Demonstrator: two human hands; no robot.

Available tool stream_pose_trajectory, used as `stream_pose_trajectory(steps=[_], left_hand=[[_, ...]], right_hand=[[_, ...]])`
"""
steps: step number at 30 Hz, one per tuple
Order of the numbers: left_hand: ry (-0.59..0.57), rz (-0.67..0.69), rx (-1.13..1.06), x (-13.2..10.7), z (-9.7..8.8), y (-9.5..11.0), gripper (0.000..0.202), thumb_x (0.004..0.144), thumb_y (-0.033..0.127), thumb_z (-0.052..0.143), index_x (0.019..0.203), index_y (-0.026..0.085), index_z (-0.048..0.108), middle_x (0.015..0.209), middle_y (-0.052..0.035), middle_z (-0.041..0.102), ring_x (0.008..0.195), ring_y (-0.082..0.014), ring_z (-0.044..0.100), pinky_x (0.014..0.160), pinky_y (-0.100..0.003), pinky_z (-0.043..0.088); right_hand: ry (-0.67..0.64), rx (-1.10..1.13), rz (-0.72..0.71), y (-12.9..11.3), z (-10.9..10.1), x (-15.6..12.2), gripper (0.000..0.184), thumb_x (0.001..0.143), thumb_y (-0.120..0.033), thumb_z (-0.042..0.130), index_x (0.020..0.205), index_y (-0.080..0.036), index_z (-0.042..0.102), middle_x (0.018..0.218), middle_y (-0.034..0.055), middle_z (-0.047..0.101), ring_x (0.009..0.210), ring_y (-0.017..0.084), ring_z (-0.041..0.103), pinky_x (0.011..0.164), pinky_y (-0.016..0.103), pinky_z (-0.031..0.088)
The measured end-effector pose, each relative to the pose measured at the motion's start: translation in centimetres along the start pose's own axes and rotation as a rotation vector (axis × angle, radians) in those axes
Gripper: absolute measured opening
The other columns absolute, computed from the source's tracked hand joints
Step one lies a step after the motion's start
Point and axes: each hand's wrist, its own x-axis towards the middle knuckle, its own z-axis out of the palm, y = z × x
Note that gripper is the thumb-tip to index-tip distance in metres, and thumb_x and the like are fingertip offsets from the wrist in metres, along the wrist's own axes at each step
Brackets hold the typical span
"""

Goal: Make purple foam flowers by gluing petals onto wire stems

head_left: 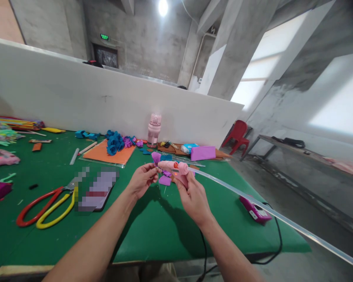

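My right hand (193, 197) is wrapped around the handle of a pink glue gun (173, 166), held above the green table (153, 223). A long clear glue stick (270, 213) juts from the gun's back toward the lower right. The gun's nozzle points left at a small purple foam piece (156, 157), which my left hand (142, 180) pinches between fingertips. More purple foam scraps (165, 180) lie on the table just under the gun.
Red and yellow scissors (45, 205) and a blurred flat object (95, 190) lie left. Blue and purple foam flowers (115, 143) sit on an orange sheet (110, 153). A pink bottle (153, 129), purple block (202, 153), power strip (255, 210) and second glue gun (1, 159) lie around. White partition behind.
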Motion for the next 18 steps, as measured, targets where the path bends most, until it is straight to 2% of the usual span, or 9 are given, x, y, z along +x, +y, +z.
stream_pose_trajectory(steps=[9,18], left_hand=[[-0.004,0.0,0.013,0.04,-0.07,-0.03,0.025,0.063,0.025,0.074,0.08,0.012,0.061,0.066,0.0009,0.057,0.05,-0.0043,0.048,0.045,-0.017,0.035],[-0.014,0.006,0.002,0.07,-0.11,-0.15,0.024,0.063,0.024,0.073,0.08,0.012,0.061,0.064,0.0016,0.056,0.05,-0.0044,0.048,0.045,-0.017,0.035]], right_hand=[[-0.01,-0.01,0.006,-0.04,0.03,0.05,0.038,0.088,-0.028,0.042,0.125,-0.018,0.042,0.116,0.01,0.06,0.101,0.022,0.059,0.084,0.031,0.047],[-0.03,-0.003,0.013,0.02,0.06,0.03,0.03,0.088,-0.03,0.042,0.115,-0.018,0.049,0.106,0.0096,0.064,0.098,0.023,0.06,0.084,0.032,0.047]])
